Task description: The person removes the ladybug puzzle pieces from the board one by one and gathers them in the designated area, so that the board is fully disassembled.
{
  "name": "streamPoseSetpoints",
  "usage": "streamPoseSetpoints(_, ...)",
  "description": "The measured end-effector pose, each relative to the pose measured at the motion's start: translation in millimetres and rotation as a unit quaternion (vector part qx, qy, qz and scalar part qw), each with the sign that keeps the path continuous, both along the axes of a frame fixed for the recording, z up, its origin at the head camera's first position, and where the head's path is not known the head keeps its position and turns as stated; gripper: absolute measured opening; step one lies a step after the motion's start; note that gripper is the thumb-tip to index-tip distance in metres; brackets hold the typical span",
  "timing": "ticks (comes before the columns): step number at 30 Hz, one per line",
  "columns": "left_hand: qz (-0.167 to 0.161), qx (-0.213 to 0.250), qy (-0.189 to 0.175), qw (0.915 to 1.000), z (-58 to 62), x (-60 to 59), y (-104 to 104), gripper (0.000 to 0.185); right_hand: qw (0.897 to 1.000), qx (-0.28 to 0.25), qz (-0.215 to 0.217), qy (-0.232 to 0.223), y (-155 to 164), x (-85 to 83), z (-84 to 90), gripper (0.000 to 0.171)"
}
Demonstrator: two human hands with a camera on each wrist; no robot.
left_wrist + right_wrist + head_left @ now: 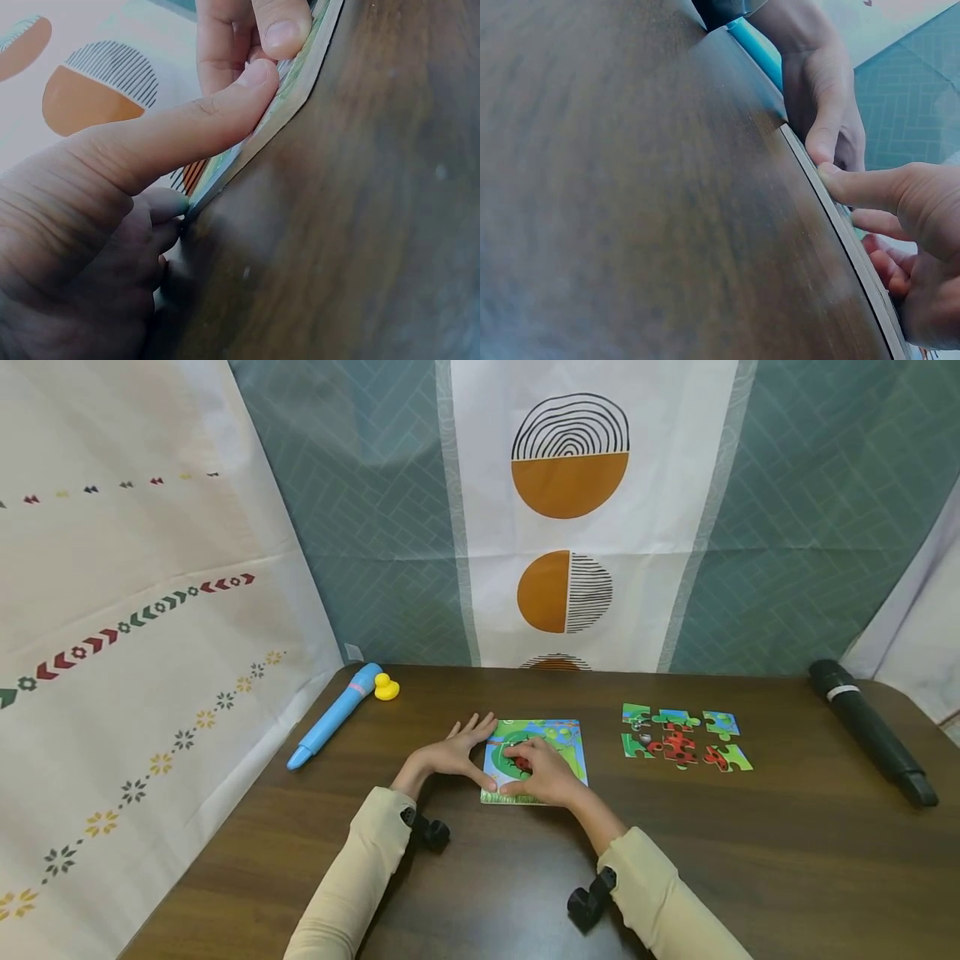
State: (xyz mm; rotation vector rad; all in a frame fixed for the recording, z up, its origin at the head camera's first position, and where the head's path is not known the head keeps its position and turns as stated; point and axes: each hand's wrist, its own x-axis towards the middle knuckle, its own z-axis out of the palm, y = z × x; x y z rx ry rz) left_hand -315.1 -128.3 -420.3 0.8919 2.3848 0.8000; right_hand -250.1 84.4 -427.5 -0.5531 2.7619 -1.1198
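Observation:
A square picture puzzle board (573,752) with a ladybug on a green leaf lies flat on the table. My left hand (452,754) spans its left edge, fingers spread toward the top left corner and thumb (225,105) on the face near the bottom left. Over the board's middle, my right hand (551,774) touches the picture; its thumb (862,186) rests near the bottom left, close to the left thumb. The right palm and fingers hide part of the ladybug. Seen edge-on in the right wrist view, the board (840,232) looks thin.
Several loose ladybug puzzle pieces (678,747) lie in two rows right of the board. A black microphone (873,731) is at the far right. At the back left are a blue pen-shaped object (333,717) and a yellow toy duck (386,687). Curtains stand behind the brown table (697,852).

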Motion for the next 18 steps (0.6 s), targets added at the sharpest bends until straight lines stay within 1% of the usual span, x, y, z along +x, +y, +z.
streamPoseSetpoints(5, -0.007, -0.001, -0.004, 1.0000, 0.1, 0.4, -1.7, 0.125, 1.000, -0.027, 0.003, -0.003, 0.5, 2.1, -0.6, 0.049)
streamPoseSetpoints(11, -0.014, -0.008, -0.006, 0.9999, 0.0, 0.1, -2.8, 0.128, 1.000, -0.029, 0.003, -0.001, 1.3, 3.0, -1.9, 0.054)
streamPoseSetpoints(15, -0.013, -0.011, -0.006, 0.9998, 0.2, -0.6, -2.9, 0.128, 0.999, -0.046, 0.009, -0.005, 2.0, 2.5, -2.0, 0.049)
streamPoseSetpoints(18, -0.011, -0.014, -0.006, 0.9998, -0.1, -2.1, -2.5, 0.127, 0.999, -0.040, 0.011, -0.002, 2.5, 1.6, -1.8, 0.048)
